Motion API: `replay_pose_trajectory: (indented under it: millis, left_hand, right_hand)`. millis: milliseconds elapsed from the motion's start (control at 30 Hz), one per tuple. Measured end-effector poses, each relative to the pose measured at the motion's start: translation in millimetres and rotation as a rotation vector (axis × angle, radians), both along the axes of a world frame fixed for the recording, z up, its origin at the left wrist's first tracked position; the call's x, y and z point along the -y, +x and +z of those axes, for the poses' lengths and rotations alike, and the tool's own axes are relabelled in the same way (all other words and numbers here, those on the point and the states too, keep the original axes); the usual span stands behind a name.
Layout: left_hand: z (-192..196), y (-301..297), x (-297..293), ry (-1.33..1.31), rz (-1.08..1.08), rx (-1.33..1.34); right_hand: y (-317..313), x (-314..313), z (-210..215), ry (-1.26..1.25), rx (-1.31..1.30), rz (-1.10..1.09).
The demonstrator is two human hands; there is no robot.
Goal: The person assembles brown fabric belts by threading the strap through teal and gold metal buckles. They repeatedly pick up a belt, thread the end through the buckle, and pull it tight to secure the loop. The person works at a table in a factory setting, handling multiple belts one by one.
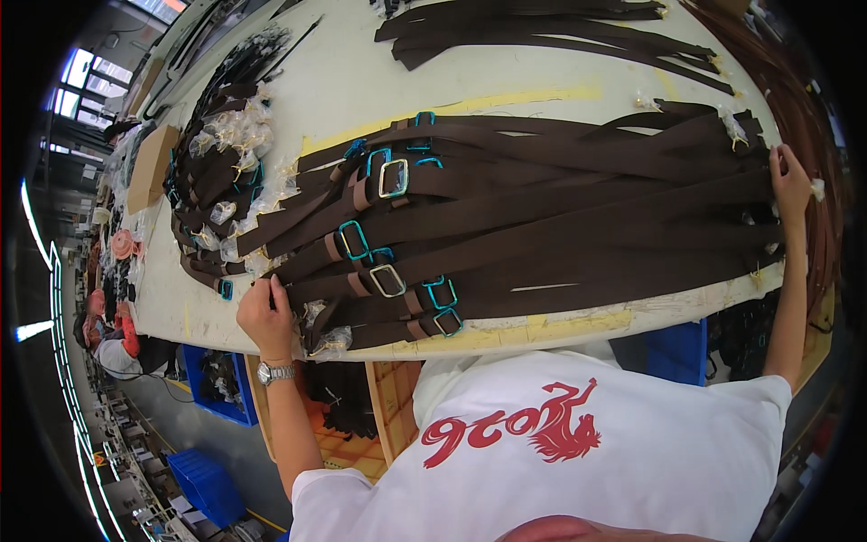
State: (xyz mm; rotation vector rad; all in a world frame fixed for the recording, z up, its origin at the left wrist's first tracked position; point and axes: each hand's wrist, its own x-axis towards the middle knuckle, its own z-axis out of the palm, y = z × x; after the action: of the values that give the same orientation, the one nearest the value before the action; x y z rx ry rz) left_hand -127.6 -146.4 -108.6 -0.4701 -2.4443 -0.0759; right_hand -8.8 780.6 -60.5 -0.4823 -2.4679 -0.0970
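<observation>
Long dark brown belt straps (pixel 578 217) lie side by side across the table in front of me, with rectangular buckles (pixel 386 280) near their left ends. Some buckle frames are edged in bright blue, others look pale metal. My left hand (pixel 264 314), a watch on its wrist, is closed on the left end of one brown strap. Far out to the right, my right hand (pixel 791 185) pinches at the straps' right ends; exactly what lies between its fingertips is too small to tell. Clear plastic wrapping (pixel 336 340) covers some ends near my left hand.
More brown straps (pixel 551 36) lie at the table's back. A heap of wrapped belts (pixel 212 176) sits to the left beside a cardboard box (pixel 153 170). Reddish-brown straps (pixel 817 208) hang at the right edge. Blue bins (pixel 217 384) stand below; another person (pixel 117 339) sits far left.
</observation>
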Motion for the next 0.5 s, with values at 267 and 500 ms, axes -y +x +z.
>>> replay_pose_trajectory:
  millis: [267, 500]
  left_hand:
    - [10, 24, -12, 0.000, 0.074, -0.062]
    - [-10, 16, -26, 0.150, 0.000, -0.064]
  right_hand:
    - [-70, 75, 4, -0.007, -0.119, 0.174]
    - [-241, 236, -6, -0.116, 0.023, 0.721]
